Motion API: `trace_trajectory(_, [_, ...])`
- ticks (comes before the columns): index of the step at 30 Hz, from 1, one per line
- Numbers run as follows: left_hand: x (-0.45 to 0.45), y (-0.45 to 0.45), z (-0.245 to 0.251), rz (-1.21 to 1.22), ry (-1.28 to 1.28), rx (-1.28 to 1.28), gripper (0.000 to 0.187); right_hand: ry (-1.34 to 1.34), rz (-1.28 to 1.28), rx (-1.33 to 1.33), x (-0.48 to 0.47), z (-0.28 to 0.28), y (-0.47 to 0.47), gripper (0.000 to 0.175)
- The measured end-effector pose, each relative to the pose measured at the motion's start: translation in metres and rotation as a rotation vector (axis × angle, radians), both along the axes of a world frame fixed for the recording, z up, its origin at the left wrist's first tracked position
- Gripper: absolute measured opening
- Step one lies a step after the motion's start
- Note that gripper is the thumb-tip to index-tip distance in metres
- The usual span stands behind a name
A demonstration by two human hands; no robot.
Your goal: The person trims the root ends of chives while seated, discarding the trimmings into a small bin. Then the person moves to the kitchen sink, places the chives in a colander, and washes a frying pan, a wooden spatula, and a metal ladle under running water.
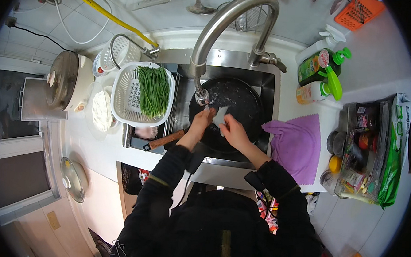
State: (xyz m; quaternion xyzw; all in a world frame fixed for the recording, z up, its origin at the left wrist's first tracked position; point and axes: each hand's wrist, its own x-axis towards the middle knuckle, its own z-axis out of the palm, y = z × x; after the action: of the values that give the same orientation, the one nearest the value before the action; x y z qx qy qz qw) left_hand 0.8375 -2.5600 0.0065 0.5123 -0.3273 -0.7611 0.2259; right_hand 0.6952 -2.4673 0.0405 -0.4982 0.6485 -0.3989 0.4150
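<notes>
In the steel sink (270,97) sits a black frying pan (239,91), its brown handle (166,140) reaching over the sink's left front rim. Water in the pan glints. My right hand (235,130) grips a thin, pale greyish-white cloth-like piece (220,116) above the pan. Close by, my left hand (199,124) is under the faucet's spout (202,97), fingers bent at the left edge of the pale piece. Whether those fingers grip it is hidden. The curved steel faucet (221,20) arches over both hands.
Left of the pan, a white basket (122,102) holds green chives (153,91). A bowl of white dough or flour (101,109) and a cooker (69,81) stand farther left. Right are a purple cloth (296,148), a green spray bottle (319,89) and a storage bin (361,155).
</notes>
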Motion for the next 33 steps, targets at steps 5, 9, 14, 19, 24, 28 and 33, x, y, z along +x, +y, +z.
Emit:
trace_trajectory(5, [-0.02, -0.011, -0.006, 0.206, 0.307, 0.364, 0.042, -0.246, -0.017, -0.024, 0.028, -0.007, -0.031, 0.023])
trace_trajectory(9, [-0.008, 0.001, -0.006, 0.353, 0.311, 0.437, 0.034, 0.026, -0.122, -0.053, 0.048, -0.028, -0.051, 0.019])
trace_trajectory(14, [-0.002, 0.022, 0.005, 0.308, 0.325, 0.386, 0.035, 0.021, -0.114, 0.248, 0.048, -0.04, -0.063, 0.017])
trace_trajectory(19, [0.013, 0.022, 0.015, 0.302, 0.353, 0.441, 0.035, -0.025, -0.169, 0.042, 0.07, -0.025, -0.049, 0.02])
trace_trajectory(24, [0.021, 0.019, -0.009, 0.344, 0.442, 0.457, 0.035, 0.027, -0.034, -0.005, 0.076, -0.005, -0.032, 0.021])
trace_trajectory(28, [0.016, 0.017, -0.025, 0.316, 0.507, 0.407, 0.034, -0.029, 0.041, 0.067, 0.068, 0.004, -0.025, 0.02])
trace_trajectory(33, [0.02, 0.017, -0.005, 0.161, 0.451, 0.246, 0.035, 0.186, -0.049, -0.073, 0.069, -0.002, -0.043, 0.018])
